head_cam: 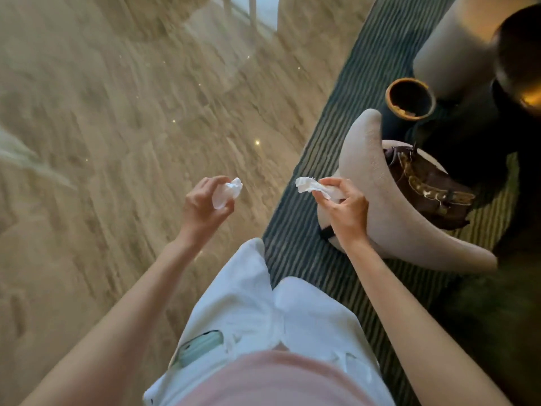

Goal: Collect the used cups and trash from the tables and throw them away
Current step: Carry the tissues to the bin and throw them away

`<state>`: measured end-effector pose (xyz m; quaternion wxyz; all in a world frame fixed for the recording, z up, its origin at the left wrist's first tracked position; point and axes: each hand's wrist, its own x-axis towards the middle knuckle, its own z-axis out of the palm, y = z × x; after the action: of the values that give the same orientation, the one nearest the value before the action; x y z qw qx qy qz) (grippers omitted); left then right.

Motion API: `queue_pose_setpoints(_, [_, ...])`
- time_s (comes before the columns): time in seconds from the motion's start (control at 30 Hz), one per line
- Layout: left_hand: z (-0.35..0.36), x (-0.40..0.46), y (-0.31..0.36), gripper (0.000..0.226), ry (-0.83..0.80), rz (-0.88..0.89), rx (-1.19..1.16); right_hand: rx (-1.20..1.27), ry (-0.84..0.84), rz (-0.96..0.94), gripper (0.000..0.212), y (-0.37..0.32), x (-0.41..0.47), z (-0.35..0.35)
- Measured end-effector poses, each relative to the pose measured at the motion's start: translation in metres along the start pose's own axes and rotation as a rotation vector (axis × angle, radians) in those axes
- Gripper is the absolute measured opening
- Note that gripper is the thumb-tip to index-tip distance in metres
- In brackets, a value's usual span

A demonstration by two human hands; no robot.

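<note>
— What were you holding?
— My left hand [205,200] was closed on a crumpled tissue [227,192]; my right hand [344,208] pinched a second tissue [310,187].
— Any bin?
— A round bin [410,98] stood beyond the chair [377,200], scraps at its bottom.

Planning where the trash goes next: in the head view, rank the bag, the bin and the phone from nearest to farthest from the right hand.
From the right hand:
1. Bag, on the chair beside it.
2. Bin, beyond the chair.
3. Phone, in the left pocket.
</note>
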<state>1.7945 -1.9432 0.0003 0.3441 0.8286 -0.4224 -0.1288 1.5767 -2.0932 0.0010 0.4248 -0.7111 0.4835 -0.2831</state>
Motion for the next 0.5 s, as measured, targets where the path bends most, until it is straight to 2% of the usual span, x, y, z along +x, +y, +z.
queue_pose_setpoints(0.27, [0.034, 0.193, 0.027, 0.038, -0.186, 0.159, 0.007, 0.059, 0.156, 0.163, 0.025, -0.005, 0.127, 0.011])
queue_pose_setpoints(0.5, [0.108, 0.361, 0.07, 0.039, -0.291, 0.227, 0.002, 0.141, 0.323, 0.289, 0.016, 0.019, 0.265, -0.003])
